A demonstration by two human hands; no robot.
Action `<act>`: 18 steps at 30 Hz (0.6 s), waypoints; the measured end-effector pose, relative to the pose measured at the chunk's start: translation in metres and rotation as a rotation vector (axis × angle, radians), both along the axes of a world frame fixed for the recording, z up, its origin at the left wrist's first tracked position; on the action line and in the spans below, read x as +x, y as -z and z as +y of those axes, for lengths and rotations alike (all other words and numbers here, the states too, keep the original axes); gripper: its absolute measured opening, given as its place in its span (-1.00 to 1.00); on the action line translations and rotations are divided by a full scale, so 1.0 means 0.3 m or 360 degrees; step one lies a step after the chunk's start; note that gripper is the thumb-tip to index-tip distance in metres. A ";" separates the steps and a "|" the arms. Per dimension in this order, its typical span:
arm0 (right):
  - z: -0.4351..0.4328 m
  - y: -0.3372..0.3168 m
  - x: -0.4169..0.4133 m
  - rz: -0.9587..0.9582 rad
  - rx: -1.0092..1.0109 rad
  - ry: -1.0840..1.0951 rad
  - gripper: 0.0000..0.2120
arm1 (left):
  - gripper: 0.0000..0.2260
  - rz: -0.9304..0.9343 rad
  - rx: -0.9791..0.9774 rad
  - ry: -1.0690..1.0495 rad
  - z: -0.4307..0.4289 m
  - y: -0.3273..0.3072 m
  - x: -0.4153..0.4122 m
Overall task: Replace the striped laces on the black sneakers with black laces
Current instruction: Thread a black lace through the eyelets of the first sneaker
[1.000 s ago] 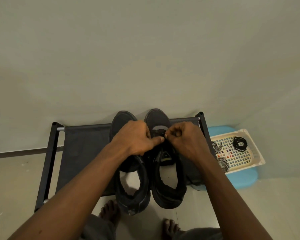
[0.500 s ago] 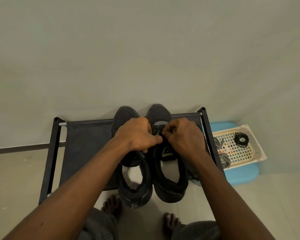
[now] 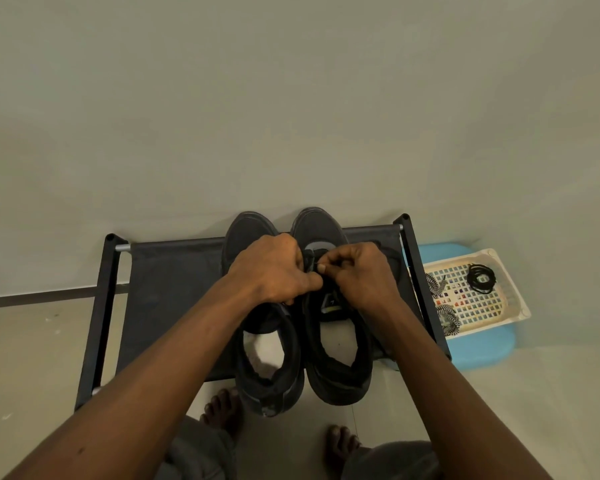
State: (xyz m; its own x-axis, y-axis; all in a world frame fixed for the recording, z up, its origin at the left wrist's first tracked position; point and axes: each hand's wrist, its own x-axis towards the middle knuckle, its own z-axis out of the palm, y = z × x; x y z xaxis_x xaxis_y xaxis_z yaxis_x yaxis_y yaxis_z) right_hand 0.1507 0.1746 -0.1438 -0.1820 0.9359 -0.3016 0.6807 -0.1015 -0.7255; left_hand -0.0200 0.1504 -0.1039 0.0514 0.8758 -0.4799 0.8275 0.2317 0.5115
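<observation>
Two black sneakers stand side by side on a black fabric rack point(image 3: 174, 271), toes to the wall: the left sneaker point(image 3: 267, 368) and the right sneaker point(image 3: 336, 368). Both my hands meet over the right sneaker's forefoot eyelets. My left hand point(image 3: 274, 268) is curled and holds the shoe's upper by the eyelets. My right hand point(image 3: 357, 271) pinches a thin black lace point(image 3: 313, 263) at the eyelets. The lacing under the hands is hidden. A coiled black lace point(image 3: 481, 278) and two striped laces point(image 3: 448, 318) lie in a tray to the right.
The cream perforated tray point(image 3: 510, 296) sits on a blue stool point(image 3: 482, 348) right of the rack, against the wall. My bare feet point(image 3: 222, 410) stand on the tiled floor below the rack's front edge. Plain wall fills the upper view.
The hands have stayed on the right sneaker's eyelets, with small finger movements on the lace. The view has shifted slightly.
</observation>
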 end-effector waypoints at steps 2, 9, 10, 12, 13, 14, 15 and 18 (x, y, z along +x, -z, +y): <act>-0.008 0.000 -0.010 -0.0105 0.0051 -0.0016 -0.89 | -0.70 0.0041 0.0035 0.0026 -0.001 0.000 0.002; -0.013 -0.025 -0.028 -0.0277 0.0213 -0.0126 -0.93 | -0.71 -0.0024 0.0021 0.0029 -0.004 0.007 -0.005; -0.015 -0.021 -0.027 -0.0256 0.0207 -0.0109 -0.92 | -0.69 -0.0050 0.0009 0.0043 -0.002 0.007 -0.009; -0.010 -0.010 -0.024 -0.0219 0.0181 -0.0103 -0.89 | -0.63 -0.0094 -0.0011 0.0065 0.000 0.009 -0.016; -0.005 -0.006 -0.021 -0.0188 0.0147 -0.0114 -0.87 | -0.61 -0.0113 -0.0016 0.0066 -0.001 0.011 -0.019; 0.003 -0.004 -0.016 -0.0155 0.0100 -0.0122 -0.84 | -0.60 -0.0128 -0.0011 0.0058 0.000 0.015 -0.023; 0.011 -0.003 -0.011 -0.0124 0.0050 -0.0120 -0.81 | -0.62 -0.0139 0.0005 0.0041 0.001 0.020 -0.026; 0.027 0.007 -0.004 -0.0076 -0.0024 -0.0094 -0.86 | -0.77 -0.0176 0.0098 -0.0041 0.006 0.040 -0.031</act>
